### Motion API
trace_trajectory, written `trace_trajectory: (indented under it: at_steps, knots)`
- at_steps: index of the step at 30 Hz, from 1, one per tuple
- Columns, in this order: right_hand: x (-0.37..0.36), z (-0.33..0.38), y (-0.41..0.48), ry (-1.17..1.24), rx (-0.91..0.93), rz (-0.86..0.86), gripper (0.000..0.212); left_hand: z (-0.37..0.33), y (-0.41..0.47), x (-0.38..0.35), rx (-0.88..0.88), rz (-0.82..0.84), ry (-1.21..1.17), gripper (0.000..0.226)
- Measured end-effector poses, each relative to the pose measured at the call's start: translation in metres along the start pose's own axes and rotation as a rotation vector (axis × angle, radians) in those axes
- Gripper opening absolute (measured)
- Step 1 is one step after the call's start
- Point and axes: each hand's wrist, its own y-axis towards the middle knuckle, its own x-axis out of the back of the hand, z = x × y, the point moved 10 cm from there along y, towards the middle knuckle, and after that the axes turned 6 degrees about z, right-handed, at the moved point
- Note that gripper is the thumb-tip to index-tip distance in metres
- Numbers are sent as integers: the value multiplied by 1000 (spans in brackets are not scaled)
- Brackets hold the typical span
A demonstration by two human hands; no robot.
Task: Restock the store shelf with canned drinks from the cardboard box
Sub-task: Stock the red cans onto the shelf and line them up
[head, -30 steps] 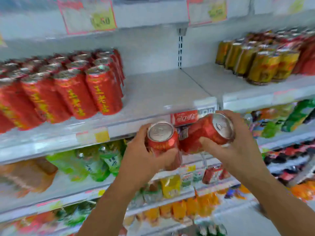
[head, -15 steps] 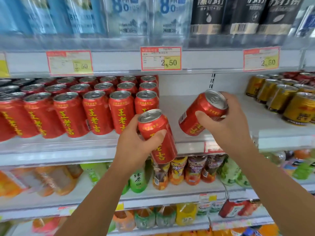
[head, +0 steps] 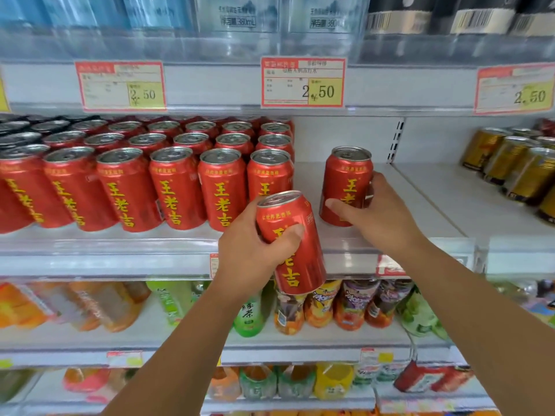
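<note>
Red cans printed with yellow characters are packed in rows across the left part of the white shelf, silver tops up. 1 more red can, the standing can, is set upright on the bare shelf just right of those rows, apart from them, and is grasped low on its side by the right hand, thumb in front and fingers curled behind. A 2nd, the tilted can, is clasped around its middle by the left hand and is held in front of the shelf's front edge, its top leaning left. Gold cans are grouped at the right on the neighbouring shelf section. 3 price tags marked 2.50 are fixed above, beneath clear water bottles. Bottled drinks in several colours are lined up on the shelf below
</note>
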Motion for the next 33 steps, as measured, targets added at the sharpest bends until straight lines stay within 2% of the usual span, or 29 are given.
trace_trajectory:
  at_steps: [3, 11, 19, 29, 33]
  knots:
    - [-3, 3, 14, -5, 7, 32, 73, 2, 0, 1, 5, -15, 11, 45]
    - [-20, 0, 76, -31, -37, 4, 76, 2, 1, 0, -1, -9, 20, 43]
    - [-38, -3, 142, -71, -60, 57, 78, 1, 3, -1, -7, -42, 29, 45]
    - [-52, -10, 171, -40, -97, 35, 83, 0, 3, 0, -40, -51, 33, 41]
    - [-53, -14, 160, 87, -170, 110, 95, -1, 4, -1, -36, -36, 34, 43]
